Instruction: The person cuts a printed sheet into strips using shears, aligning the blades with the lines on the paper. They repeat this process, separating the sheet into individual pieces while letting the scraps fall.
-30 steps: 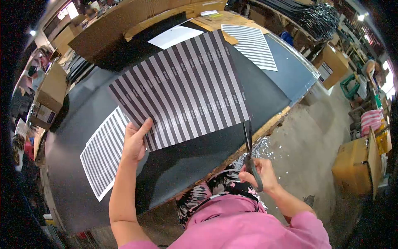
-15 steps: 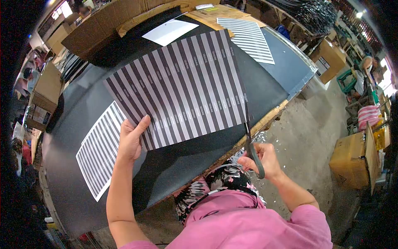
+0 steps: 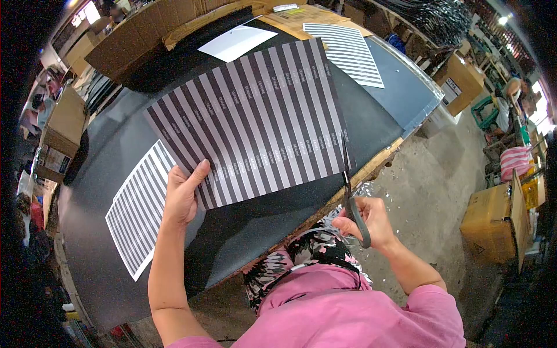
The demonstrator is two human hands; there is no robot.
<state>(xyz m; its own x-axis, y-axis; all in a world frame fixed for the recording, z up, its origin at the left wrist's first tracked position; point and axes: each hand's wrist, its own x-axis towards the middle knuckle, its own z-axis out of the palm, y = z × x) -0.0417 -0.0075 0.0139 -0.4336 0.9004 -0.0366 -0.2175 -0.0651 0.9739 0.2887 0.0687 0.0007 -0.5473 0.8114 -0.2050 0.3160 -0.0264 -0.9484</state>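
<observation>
My left hand (image 3: 184, 196) pinches the lower left corner of a large sheet of dark and pale striped labels (image 3: 255, 119), holding it up over the black table (image 3: 261, 217). My right hand (image 3: 366, 221) grips black-handled scissors (image 3: 350, 191). Their blades point up along the sheet's right edge, at its lower right corner.
A second striped sheet (image 3: 139, 206) lies flat on the table at left, a third (image 3: 345, 52) at the far right, and a white sheet (image 3: 237, 42) at the back. Cardboard boxes (image 3: 493, 223) stand on the floor at right. Paper scraps litter the floor below the table edge.
The scissors have moved up from below the sheet's corner to its right edge. The sheet has shifted slightly left and up in view. My left hand keeps its grip.
</observation>
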